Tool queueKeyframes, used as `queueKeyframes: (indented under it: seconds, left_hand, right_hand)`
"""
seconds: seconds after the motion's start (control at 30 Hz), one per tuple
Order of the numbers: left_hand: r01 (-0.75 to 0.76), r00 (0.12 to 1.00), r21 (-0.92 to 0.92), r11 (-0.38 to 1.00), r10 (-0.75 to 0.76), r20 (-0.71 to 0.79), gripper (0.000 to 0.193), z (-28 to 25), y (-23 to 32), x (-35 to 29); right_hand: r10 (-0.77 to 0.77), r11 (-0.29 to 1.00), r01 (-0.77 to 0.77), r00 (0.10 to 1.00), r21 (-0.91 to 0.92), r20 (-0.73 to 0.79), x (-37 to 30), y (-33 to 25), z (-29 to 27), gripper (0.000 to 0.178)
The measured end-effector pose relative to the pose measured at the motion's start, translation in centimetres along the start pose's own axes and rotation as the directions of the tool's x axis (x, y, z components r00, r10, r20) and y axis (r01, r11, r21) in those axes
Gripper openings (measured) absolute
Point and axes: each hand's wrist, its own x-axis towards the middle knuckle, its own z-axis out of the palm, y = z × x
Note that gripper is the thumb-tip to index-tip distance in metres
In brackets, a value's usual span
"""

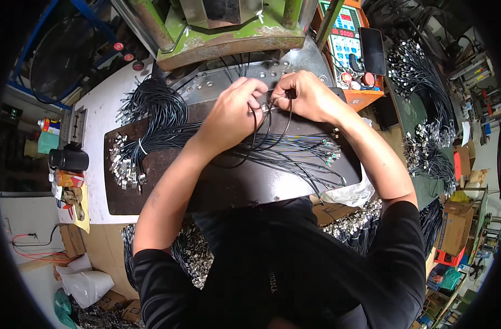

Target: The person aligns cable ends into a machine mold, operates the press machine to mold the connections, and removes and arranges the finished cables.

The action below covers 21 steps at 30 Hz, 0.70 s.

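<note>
Over the dark brown board point(223, 189), my two hands meet in front of the press. My right hand point(308, 97) is closed in a pinch on a thin black cable point(288, 123), which loops down from its fingers. My left hand point(234, 112) has its fingers curled beside it, with black cable running down from them; its fingertips are partly hidden. Beneath both hands a bundle of black cables point(179, 136) with metal connectors at the ends lies across the board. A second bundle point(165, 104) droops at the board's far left.
A green press point(234, 45) stands at the back, several cables passing under its front. To its right is an orange control box point(346, 71) with buttons and a phone point(373, 52). More cable bundles point(425, 93) lie at the right. A black cup point(69, 159) stands at the left.
</note>
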Motion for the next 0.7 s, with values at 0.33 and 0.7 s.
queueKeyframes:
  seconds: [0.33,0.7]
  left_hand:
    - [-0.044,0.999,-0.013,0.999,0.044,0.009,0.016,-4.6,-0.7,-3.1]
    - [-0.011,0.999,0.108,0.994,0.007,0.039,0.017,-3.0,-0.3,-2.1]
  right_hand:
    - [0.008,0.983,0.003,0.998,-0.186,0.063,-3.8,-1.8,-1.9,0.025]
    - [-0.136,0.983,0.113,0.977,-0.143,-0.163,-3.8,0.3,-0.3,0.016]
